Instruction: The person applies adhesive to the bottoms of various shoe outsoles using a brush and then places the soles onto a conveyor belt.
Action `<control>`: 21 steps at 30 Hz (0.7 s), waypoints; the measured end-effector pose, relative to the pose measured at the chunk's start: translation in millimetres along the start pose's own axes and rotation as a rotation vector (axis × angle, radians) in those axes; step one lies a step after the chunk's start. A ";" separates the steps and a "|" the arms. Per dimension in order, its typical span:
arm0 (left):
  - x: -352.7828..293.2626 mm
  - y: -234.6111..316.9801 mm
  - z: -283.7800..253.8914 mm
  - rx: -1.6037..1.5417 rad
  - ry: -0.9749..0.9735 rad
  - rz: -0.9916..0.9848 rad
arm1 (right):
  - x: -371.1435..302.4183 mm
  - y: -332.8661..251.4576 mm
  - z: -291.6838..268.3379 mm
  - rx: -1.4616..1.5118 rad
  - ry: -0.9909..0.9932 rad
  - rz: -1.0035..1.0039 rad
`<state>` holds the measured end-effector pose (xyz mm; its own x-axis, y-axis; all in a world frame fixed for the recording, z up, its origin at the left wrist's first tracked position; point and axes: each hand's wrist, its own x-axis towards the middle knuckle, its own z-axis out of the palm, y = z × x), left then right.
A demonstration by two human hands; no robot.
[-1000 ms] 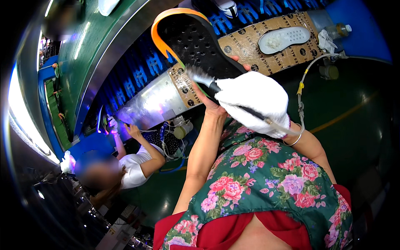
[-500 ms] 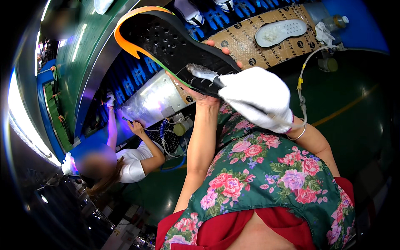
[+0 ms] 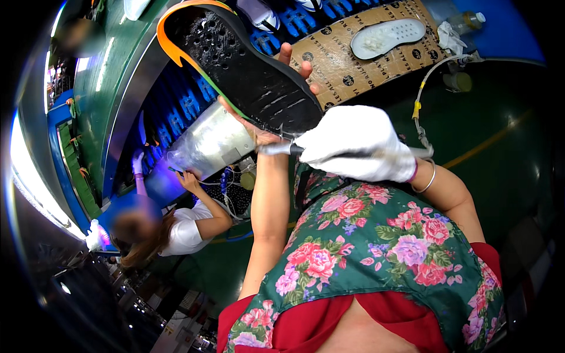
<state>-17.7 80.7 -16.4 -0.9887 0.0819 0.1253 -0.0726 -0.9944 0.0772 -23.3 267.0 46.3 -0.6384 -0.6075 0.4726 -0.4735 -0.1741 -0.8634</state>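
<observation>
A black shoe sole (image 3: 247, 76) with an orange and green rim rests on my bare left hand (image 3: 263, 135), which grips it from beneath. The left fingertips show past its right edge and the thumb along its left; the palm is hidden. Wet, shiny streaks cover the sole's far holed end and its near end. My right hand (image 3: 356, 144), in a white glove, is closed around the dark handle of a brush (image 3: 279, 149). The brush's pale, blurred head sits by the sole's near end, over my left wrist; whether it touches the sole I cannot tell.
Beyond the sole, a whitish insole-shaped piece (image 3: 388, 38) lies on printed brown cardboard (image 3: 329, 65). A bottle (image 3: 465, 22), crumpled tissue (image 3: 450, 38) and a thin hose (image 3: 419, 97) are at the right. Shoes (image 3: 259, 13) sit on blue racks. A co-worker (image 3: 188, 229) works at left.
The brush has moved from the sole's middle down and left to its near end. The sole has shifted slightly left and up, and its far end now looks wet.
</observation>
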 end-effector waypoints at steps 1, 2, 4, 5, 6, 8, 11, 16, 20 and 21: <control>-0.6 2.2 -2.0 -0.005 -0.002 -0.010 | 2.2 2.3 -2.0 0.192 0.022 0.076; 0.3 6.3 -2.9 0.024 -0.010 -0.042 | 5.8 2.3 -2.3 0.025 0.092 0.031; 0.0 11.2 -5.3 0.075 -0.024 -0.103 | 3.0 4.9 -4.8 -0.232 0.074 -0.094; 3.4 11.6 -7.4 0.077 -0.036 -0.055 | 1.6 7.0 -2.6 -0.328 0.036 -0.188; 6.7 13.9 -10.5 0.060 -0.074 -0.086 | -5.3 7.8 2.6 -0.313 -0.041 -0.166; 6.9 15.8 -2.9 0.006 -0.089 -0.123 | -6.5 2.6 5.9 0.026 -0.086 0.035; 3.6 22.1 1.3 0.055 0.021 -0.113 | 3.0 6.9 2.2 0.257 0.075 0.202; 12.9 36.3 -1.2 0.183 0.065 -0.191 | 8.0 6.7 0.6 -0.268 -0.146 -0.075; 15.0 43.3 4.5 0.198 0.094 -0.257 | 4.2 8.7 2.9 0.198 -0.099 0.152; 14.1 46.8 4.9 0.163 0.075 -0.284 | 6.6 11.3 4.6 0.219 -0.047 0.149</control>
<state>-34.4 35.6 -6.2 -0.9395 0.3427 0.0038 -0.3303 -0.9084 0.2562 -30.0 257.5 38.8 -0.6601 -0.6732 0.3332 -0.2306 -0.2405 -0.9428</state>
